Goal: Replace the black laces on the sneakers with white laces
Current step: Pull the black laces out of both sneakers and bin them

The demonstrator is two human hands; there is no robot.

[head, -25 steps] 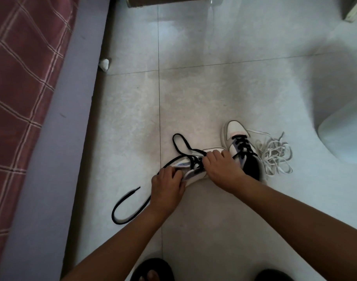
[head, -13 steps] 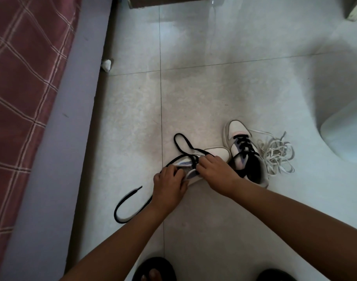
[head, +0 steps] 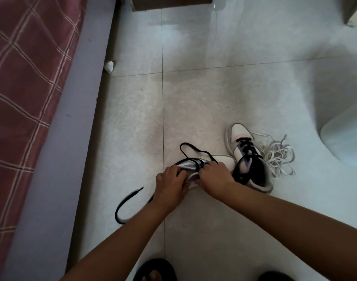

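Two white sneakers lie on the tiled floor. The near sneaker lies on its side under my hands. My left hand grips its heel end. My right hand pinches the black lace at the eyelets. One lace loop arches above the shoe, and a loose end trails left across the floor. The second sneaker stands upright to the right, fully laced in black. A tangle of white laces lies beside it on the right.
A bed with a red checked cover and a grey side panel runs along the left. A white stool stands at the right. A small white scrap lies by the bed. My sandalled feet show at the bottom edge.
My right hand has slid left along the near sneaker towards my left hand, uncovering the shoe's toe. The loose lace end on the floor has shifted a little.
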